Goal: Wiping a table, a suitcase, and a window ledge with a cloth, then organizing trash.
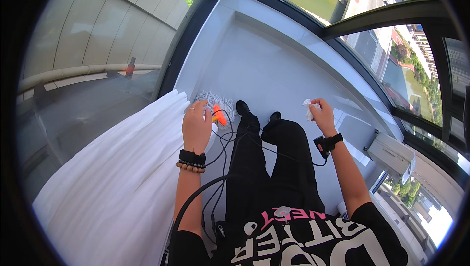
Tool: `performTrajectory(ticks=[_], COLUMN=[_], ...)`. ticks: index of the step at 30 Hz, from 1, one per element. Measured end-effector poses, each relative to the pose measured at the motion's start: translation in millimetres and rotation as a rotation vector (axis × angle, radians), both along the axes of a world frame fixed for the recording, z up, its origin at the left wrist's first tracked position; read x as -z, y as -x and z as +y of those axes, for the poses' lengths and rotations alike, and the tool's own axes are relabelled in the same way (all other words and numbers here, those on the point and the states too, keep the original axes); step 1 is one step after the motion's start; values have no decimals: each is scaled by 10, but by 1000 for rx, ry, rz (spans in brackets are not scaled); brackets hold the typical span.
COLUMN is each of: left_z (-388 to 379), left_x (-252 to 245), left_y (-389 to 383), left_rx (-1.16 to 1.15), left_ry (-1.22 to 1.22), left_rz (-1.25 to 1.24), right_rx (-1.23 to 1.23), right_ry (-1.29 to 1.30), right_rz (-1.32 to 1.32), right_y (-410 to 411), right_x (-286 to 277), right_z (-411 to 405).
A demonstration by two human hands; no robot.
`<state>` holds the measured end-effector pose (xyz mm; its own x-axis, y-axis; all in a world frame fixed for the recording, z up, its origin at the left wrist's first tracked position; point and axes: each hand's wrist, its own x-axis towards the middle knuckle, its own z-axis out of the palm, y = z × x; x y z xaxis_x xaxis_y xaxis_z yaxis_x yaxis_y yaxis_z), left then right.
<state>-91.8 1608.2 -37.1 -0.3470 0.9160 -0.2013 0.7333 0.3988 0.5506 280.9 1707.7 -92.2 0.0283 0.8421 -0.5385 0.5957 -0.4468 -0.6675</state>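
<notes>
My right hand (323, 116) pinches a crumpled white tissue or thin cloth (309, 109) between thumb and fingers, above the floor to the right of my legs. On the left, my left hand (194, 124) hovers at the edge of a long white curtain (121, 170), thumb apart from the bent fingers; nothing shows in it. Just beyond that hand, a white string mop head (210, 99) lies on the floor. Its orange clamp (220, 115) has a short yellow part, partly hidden behind my thumb. Whether the left fingers touch the curtain cannot be seen.
Black cables (224, 148) hang from my wrist straps across my legs. Dark-framed windows (367, 16) and a pale ledge (293, 33) bound the grey floor (264, 67). A white box-shaped unit (391, 156) stands at the right. My black shoes (242, 107) are near the mop.
</notes>
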Motion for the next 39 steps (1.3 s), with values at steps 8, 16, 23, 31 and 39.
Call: performTrajectory(ticks=[8,16,23,31,39], left_z=[502,673,834,1285,1226], left_x=[1743,3807,4784,5275,5458], left_y=[594,1029,1138,1238,1246], left_rx=[-319,-487,-348,-157,-87], left_ry=[194,271,329,426,446], left_rz=[56,32,163,208,372], right_rx=[-190,-421,-501,-979,-1239], right_ry=[13,-51,-261,-520,-447], right_rz=[-58,-101,-329,-525,-487], right_y=[833,1739,2109,2314,2237], right_x=[1765,4095,5708,6516,6475], right_z=[1385,2495,3032,3764,4014])
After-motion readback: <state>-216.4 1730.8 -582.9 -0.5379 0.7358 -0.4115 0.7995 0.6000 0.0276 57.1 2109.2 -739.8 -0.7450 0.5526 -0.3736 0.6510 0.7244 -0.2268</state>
